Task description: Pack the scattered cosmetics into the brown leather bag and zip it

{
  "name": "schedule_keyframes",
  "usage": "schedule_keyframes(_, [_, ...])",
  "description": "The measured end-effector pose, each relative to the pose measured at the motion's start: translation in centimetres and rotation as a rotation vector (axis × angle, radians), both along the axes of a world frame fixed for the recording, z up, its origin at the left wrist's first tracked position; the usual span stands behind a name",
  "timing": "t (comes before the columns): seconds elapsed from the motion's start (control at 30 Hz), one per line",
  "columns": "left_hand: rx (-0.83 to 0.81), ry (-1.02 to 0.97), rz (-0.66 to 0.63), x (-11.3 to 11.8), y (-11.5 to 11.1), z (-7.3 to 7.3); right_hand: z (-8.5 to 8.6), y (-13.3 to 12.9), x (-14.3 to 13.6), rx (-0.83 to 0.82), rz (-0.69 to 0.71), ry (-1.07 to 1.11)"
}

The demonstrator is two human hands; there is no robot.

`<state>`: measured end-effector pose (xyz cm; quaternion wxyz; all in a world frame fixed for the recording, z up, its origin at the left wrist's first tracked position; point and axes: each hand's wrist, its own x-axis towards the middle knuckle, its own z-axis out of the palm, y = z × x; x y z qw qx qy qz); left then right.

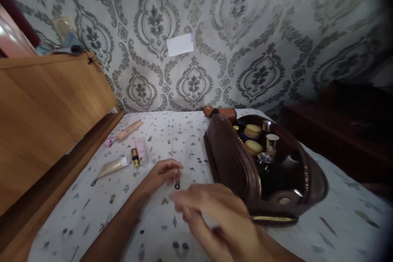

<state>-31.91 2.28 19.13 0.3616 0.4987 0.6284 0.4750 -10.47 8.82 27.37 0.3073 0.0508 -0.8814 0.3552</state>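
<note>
My left hand (164,174) hovers low over the patterned sheet with its fingers loosely curled and apart, and nothing shows in them. My right hand (217,213), blurred, reaches leftward in front of the bag with its index finger stretched out and its thumb apart; I see nothing in it. Beside it stands a brown toiletry bag (227,151), unzipped. In the bag are two round yellowish-lidded containers (253,131), a silver-capped bottle (264,161) and other items in shadow. Left of my left hand lie a beige tube (112,166), a black-and-gold lipstick-like tube (135,157) and a pink tube (141,149).
Farther back lie a peach-coloured tube (129,130) and a small pink-and-white item (109,141). A brown leather item (225,112) sits behind the bag. A wooden panel (55,118) borders the left side; a patterned wall (193,69) rises at the back.
</note>
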Motion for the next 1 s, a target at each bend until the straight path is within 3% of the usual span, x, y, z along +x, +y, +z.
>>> schedule_keyframes(0.07, [0.016,0.36,0.215,-1.4,-0.2,0.4,-1.5,-0.4,-2.8,-0.263,-0.028,-0.006])
schedule_keyframes(0.17, [-0.033,0.855,0.541,-4.0,-1.2,1.3,-4.6,-0.5,-6.3,-0.744,0.017,-0.236])
schedule_keyframes(0.23, [-0.089,0.967,0.654,-5.6,-2.1,1.8,-6.5,-0.5,-7.7,-0.972,0.018,-0.335])
schedule_keyframes(0.3, [-0.174,1.076,0.714,-6.9,-2.9,2.0,-8.0,-0.5,-8.5,-1.097,0.001,-0.365])
schedule_keyframes(0.4, [-0.321,1.192,0.747,-7.8,-3.7,1.9,-9.7,-0.8,-8.8,-1.139,-0.04,-0.336])
schedule_keyframes(0.57, [-0.496,1.264,0.721,-7.8,-3.6,1.4,-11.6,-1.3,-8.4,-1.056,-0.047,-0.309])
schedule_keyframes(0.8, [-0.624,1.265,0.633,-7.5,-3.7,2.1,-12.0,-1.7,-8.0,-0.895,0.004,-0.299])
schedule_keyframes(1.0, [-0.644,1.271,0.54,-6.8,-3.9,2.5,-12.1,-1.9,-7.9,-0.955,-0.016,-0.311])
